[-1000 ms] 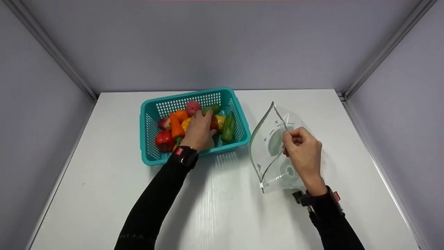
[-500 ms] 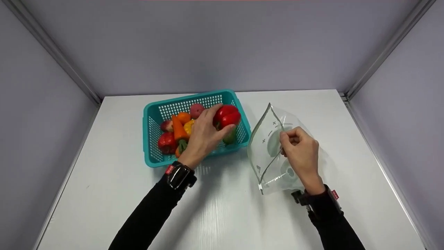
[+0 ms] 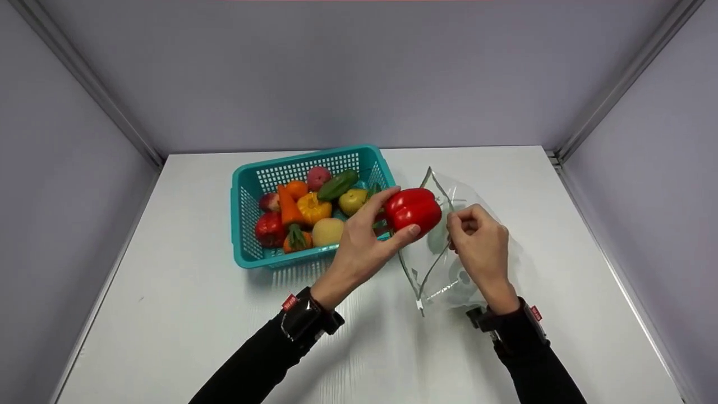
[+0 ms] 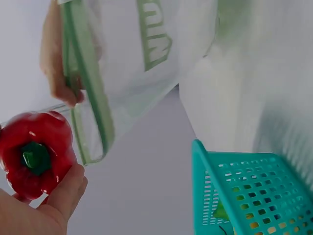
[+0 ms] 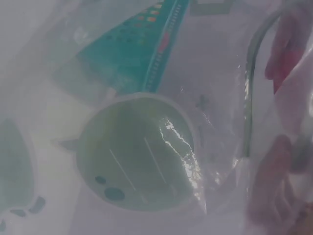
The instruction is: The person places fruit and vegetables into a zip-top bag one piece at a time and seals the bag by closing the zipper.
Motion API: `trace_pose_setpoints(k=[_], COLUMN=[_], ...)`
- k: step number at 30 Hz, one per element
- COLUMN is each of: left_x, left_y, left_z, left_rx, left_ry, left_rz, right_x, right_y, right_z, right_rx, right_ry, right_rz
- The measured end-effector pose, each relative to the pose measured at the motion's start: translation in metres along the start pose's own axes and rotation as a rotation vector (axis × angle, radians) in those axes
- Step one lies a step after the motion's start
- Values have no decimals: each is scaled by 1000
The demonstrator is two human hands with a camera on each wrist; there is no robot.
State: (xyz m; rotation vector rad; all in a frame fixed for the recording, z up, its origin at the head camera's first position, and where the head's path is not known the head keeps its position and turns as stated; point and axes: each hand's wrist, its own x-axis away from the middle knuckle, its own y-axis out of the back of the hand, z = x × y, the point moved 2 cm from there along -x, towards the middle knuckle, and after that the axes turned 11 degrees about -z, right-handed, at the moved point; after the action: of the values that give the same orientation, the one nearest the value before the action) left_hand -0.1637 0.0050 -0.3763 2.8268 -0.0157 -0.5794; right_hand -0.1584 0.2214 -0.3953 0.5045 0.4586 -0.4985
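A glossy red bell pepper [image 3: 414,211] is gripped between the thumb and fingers of my left hand [image 3: 362,244]. It is up in the air beside the mouth of a clear zip bag [image 3: 412,266] with green prints. In the left wrist view the pepper's green stem [image 4: 36,157] faces the camera, and the bag's green-edged opening [image 4: 90,88] gapes right behind it. My right hand [image 3: 481,247] pinches the bag's rim and holds the mouth apart. Through the plastic, the right wrist view shows a round green print [image 5: 137,156] up close.
A teal basket [image 3: 241,224] stands left of the bag. Inside lie a carrot [image 3: 289,207], a yellow pepper [image 3: 314,209], a cucumber [image 3: 338,185], another red pepper [image 3: 270,229] and several round fruits. Grey panels [image 3: 359,73] enclose the white table [image 3: 168,314] at the back and sides.
My left hand has lifted the red bell pepper out of the basket and carried it right, to the bag's mouth. The right hand keeps its pinch on the rim, shifting slightly left.
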Motion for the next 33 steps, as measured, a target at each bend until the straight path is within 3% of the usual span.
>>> trace_pose_setpoints(k=[6, 14, 19, 23, 27, 30, 33], left_x=[9, 12, 13, 13, 10, 9, 10], left_y=[-5, -12, -14, -11, -5, -2, -2], left_z=[3, 4, 6, 13, 28, 40, 50], left_rx=[-87, -352, -426, -346, -248, -298, -393], left_ry=[-77, -240, -269, -192, -95, -29, 60], left_rz=[4, 24, 40, 75, 47, 52, 139], right_x=[1, 4, 4, 4, 4, 4, 2], right_y=[-1, -4, -6, -5, -5, -4, 0], right_z=[10, 23, 29, 27, 21, 20, 23], right_rx=[-14, -82, -112, -138, -161, -166, -178], right_ry=[-22, -50, -58, -79, -97, -119, -132], right_rz=[10, 12, 7, 9, 36, 34, 4])
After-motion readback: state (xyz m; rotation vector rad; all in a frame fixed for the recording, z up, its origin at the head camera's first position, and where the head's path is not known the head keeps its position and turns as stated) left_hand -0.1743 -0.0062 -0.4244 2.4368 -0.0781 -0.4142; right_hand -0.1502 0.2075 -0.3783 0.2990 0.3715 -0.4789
